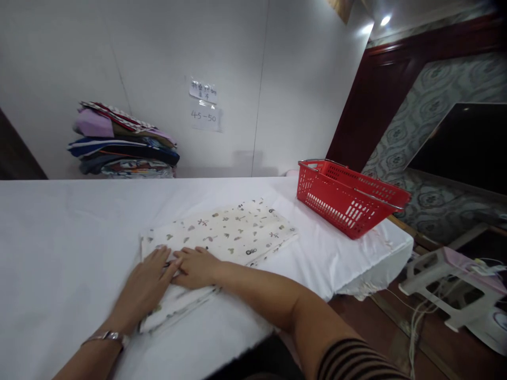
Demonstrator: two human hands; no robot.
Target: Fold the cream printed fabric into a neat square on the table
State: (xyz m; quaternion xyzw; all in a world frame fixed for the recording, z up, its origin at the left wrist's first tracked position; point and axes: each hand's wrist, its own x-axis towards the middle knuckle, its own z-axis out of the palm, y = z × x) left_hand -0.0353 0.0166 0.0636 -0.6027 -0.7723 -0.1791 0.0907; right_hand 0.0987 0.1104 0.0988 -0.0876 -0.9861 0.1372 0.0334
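Note:
A folded cream cloth with small printed motifs lies flat on the white table, near its front edge. My left hand rests palm down on the cloth's near left part, fingers stretched out. My right hand lies flat beside it on the same cloth, fingers pointing left and touching the left hand's fingers. Neither hand grips anything. A bracelet sits on my left wrist.
A red plastic basket stands at the table's right end. A stack of folded clothes sits at the back left against the white wall, below two paper notes. A white stool and cables are on the floor at right.

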